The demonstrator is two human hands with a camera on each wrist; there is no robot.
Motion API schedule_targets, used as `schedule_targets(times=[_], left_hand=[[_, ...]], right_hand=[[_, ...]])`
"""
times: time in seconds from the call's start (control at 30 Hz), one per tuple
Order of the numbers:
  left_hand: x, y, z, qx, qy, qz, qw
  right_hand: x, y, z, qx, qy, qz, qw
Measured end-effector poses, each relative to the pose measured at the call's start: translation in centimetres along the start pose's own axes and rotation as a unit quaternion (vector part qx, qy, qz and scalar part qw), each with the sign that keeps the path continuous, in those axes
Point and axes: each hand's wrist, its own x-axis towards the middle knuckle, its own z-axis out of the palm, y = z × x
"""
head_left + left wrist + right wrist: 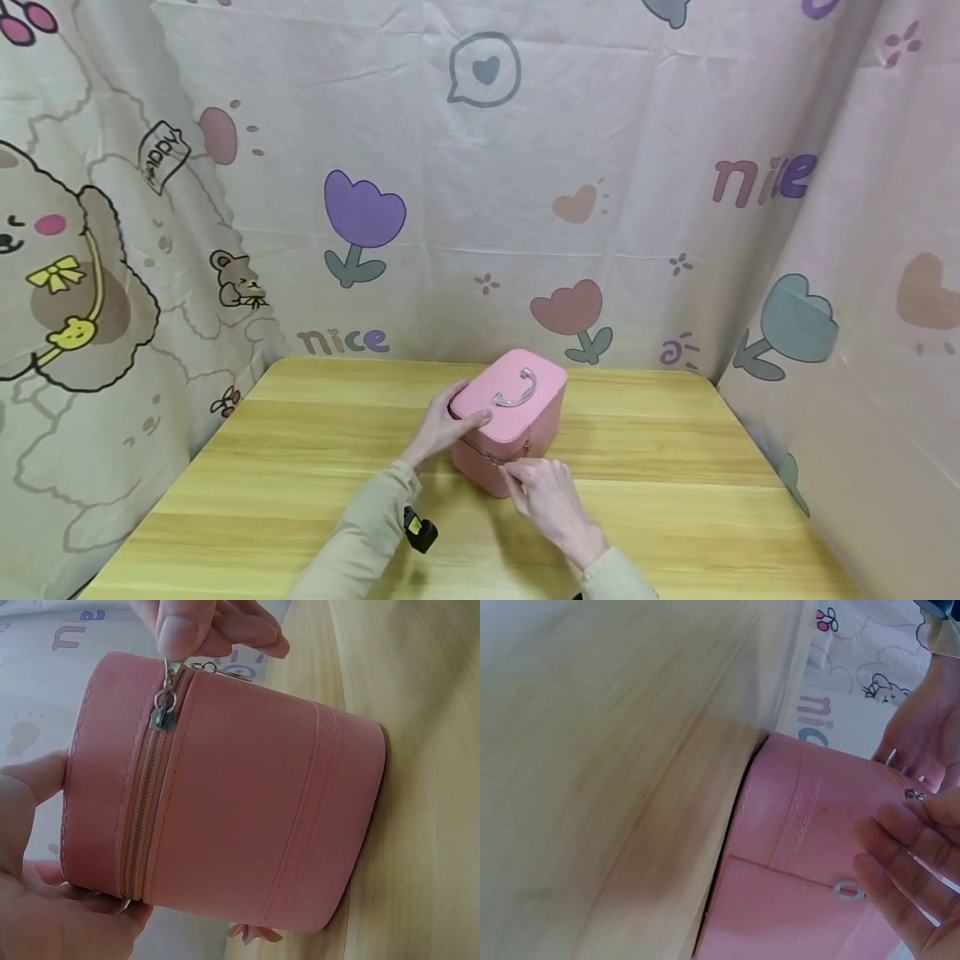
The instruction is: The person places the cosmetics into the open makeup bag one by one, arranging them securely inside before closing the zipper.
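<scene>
A pink zip-up cosmetic case (480, 473) with a silver handle (529, 386) on its lid stands on the table. My left hand (442, 427) holds the lid at its left side, thumb on top and fingers down the side. At the near corner my right hand (551, 498) pinches the metal zipper pull (171, 673) between thumb and forefinger, its other fingers loosely bent. The zipper slider (162, 718) sits just below those fingertips in the left wrist view. From there the closed zipper teeth (144, 802) run along the seam under the lid.
The wooden table (300, 433) reaches back to a printed curtain (465, 208), which also hangs at both sides. A metal ring (847, 889) is fixed to the case's side, and a small pink bow (255, 933) sticks out from another side. A black device (420, 531) is on my left wrist.
</scene>
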Motion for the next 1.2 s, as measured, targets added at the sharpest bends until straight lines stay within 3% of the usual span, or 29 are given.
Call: schedule_targets(times=[0.43,0.8,1.2], left_hand=[[-0.1,0.2,-0.1,-0.003,-0.003,-0.012,0.9999],[-0.1,0.4,-0.2,-0.006,-0.007,-0.014,0.9999],[0.0,0.1,-0.1,-0.002,-0.013,-0.020,0.9997]], right_hand=[[-1.1,1.3,-0.9,0.016,0.001,-0.008,0.9998],[-1.5,2.4,-1.8,0.017,-0.020,0.037,0.9990],[-1.7,3.7,-2.0,0.001,-0.001,0.061,0.9981]])
